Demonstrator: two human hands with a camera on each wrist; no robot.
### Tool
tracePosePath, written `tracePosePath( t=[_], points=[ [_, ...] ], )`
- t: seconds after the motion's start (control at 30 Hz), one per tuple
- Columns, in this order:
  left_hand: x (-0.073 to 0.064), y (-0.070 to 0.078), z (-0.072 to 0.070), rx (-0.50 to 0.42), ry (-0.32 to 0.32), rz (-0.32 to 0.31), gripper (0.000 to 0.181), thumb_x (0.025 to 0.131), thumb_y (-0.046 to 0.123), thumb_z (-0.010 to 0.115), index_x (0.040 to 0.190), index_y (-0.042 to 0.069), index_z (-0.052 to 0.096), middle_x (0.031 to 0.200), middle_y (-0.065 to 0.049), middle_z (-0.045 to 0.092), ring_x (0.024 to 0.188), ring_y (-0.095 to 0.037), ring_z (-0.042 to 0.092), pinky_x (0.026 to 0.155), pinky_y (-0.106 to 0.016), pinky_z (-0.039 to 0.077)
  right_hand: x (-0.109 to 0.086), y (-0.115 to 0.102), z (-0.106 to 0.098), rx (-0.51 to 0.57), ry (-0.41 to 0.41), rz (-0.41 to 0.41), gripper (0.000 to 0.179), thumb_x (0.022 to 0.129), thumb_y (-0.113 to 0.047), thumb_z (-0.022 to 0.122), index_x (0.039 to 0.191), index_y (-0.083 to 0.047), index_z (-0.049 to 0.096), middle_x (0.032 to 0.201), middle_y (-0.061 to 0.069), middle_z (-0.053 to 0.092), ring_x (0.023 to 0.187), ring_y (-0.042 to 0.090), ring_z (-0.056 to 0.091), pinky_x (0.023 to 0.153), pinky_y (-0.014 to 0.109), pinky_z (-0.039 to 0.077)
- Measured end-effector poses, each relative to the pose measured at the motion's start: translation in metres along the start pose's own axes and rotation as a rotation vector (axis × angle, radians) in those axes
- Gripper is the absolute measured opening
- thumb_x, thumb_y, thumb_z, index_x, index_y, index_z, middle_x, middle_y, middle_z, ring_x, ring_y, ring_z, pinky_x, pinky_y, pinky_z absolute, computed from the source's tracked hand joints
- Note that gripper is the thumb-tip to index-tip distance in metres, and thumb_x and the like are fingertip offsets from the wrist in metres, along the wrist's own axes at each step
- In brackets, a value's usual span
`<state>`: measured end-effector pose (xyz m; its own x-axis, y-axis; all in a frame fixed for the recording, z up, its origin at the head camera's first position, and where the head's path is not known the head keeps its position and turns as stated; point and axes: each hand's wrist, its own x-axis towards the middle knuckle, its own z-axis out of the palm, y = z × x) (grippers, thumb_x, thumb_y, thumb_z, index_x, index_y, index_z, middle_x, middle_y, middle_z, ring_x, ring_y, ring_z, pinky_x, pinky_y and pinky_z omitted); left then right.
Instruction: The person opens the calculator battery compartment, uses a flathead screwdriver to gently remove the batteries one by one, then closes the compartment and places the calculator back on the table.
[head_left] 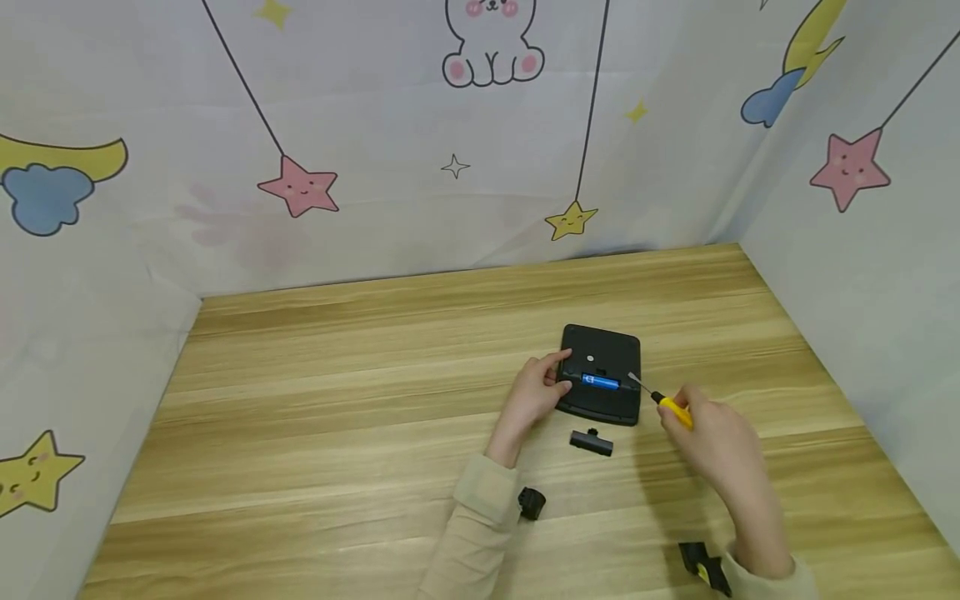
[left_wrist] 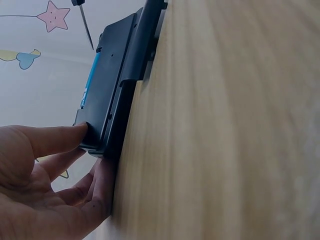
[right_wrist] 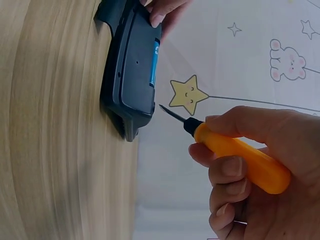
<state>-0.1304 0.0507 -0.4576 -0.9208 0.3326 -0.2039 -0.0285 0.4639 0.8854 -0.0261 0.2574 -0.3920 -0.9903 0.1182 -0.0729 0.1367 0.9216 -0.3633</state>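
Note:
A flat black device [head_left: 617, 354], perhaps a calculator, lies with its back up and its battery slot open. One blue battery [head_left: 600, 382] sits in the slot. My left hand [head_left: 531, 393] grips the device's left edge; in the left wrist view the thumb presses on the top face and the fingers lie along the side and below. My right hand [head_left: 716, 437] holds a screwdriver [right_wrist: 245, 160] by its yellow handle. Its metal tip points at the device near the slot's right end, and in the right wrist view it appears slightly apart from the device.
A small black battery cover [head_left: 591, 442] lies on the wooden table [head_left: 337, 417] just in front of the device. Black wrist-worn pieces [head_left: 532, 503] show at both cuffs. White printed cloth walls [head_left: 412, 225] stand around the table's back and sides.

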Motion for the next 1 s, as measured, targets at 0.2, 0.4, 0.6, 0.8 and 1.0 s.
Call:
tracePosePath(
  t=[0.2, 0.4, 0.6, 0.8, 1.0],
  points=[
    [0.000, 0.000, -0.001, -0.002, -0.003, -0.008, 0.049, 0.090, 0.010, 0.065, 0.137, 0.020, 0.055, 0.093, -0.006, 0.046, 0.079, -0.014, 0.042, 0.067, -0.021, 0.035, -0.003, -0.004, -0.003, 0.004, -0.025, -0.006, 0.029, 0.094, -0.029, 0.056, 0.103, -0.001, 0.059, 0.057, 0.001, 0.042, 0.050, 0.016, 0.036, 0.046, 0.028, 0.026],
    [0.000, 0.001, 0.000, 0.000, -0.006, -0.010, 0.049, 0.091, 0.010, 0.064, 0.138, 0.020, 0.054, 0.094, -0.006, 0.047, 0.080, -0.014, 0.042, 0.068, -0.021, 0.035, -0.005, -0.008, -0.006, -0.004, -0.050, 0.006, 0.030, 0.092, -0.030, 0.058, 0.103, -0.002, 0.060, 0.058, 0.001, 0.043, 0.051, 0.017, 0.037, 0.047, 0.028, 0.026],
    [-0.002, 0.001, -0.001, -0.002, -0.008, -0.013, 0.049, 0.091, 0.010, 0.064, 0.138, 0.020, 0.054, 0.095, -0.007, 0.048, 0.079, -0.014, 0.042, 0.067, -0.022, 0.035, -0.004, -0.013, -0.006, -0.017, -0.068, 0.010, 0.030, 0.090, -0.030, 0.060, 0.101, -0.002, 0.060, 0.060, 0.003, 0.048, 0.053, 0.018, 0.040, 0.049, 0.029, 0.027],
    [-0.002, -0.001, -0.003, -0.009, -0.006, -0.015, 0.048, 0.091, 0.010, 0.063, 0.138, 0.019, 0.054, 0.093, -0.006, 0.045, 0.078, -0.015, 0.040, 0.067, -0.023, 0.034, -0.002, -0.020, -0.007, -0.036, -0.056, -0.007, 0.028, 0.090, -0.029, 0.061, 0.098, -0.003, 0.061, 0.058, 0.002, 0.045, 0.053, 0.018, 0.039, 0.049, 0.029, 0.026],
    [-0.004, -0.002, -0.003, 0.009, -0.006, -0.007, 0.048, 0.091, 0.010, 0.063, 0.138, 0.019, 0.054, 0.089, -0.004, 0.042, 0.076, -0.014, 0.039, 0.064, -0.021, 0.033, 0.001, -0.026, -0.010, -0.070, -0.050, -0.033, 0.023, 0.087, -0.026, 0.064, 0.093, -0.004, 0.061, 0.057, 0.001, 0.041, 0.052, 0.017, 0.037, 0.047, 0.028, 0.024]
  ],
)
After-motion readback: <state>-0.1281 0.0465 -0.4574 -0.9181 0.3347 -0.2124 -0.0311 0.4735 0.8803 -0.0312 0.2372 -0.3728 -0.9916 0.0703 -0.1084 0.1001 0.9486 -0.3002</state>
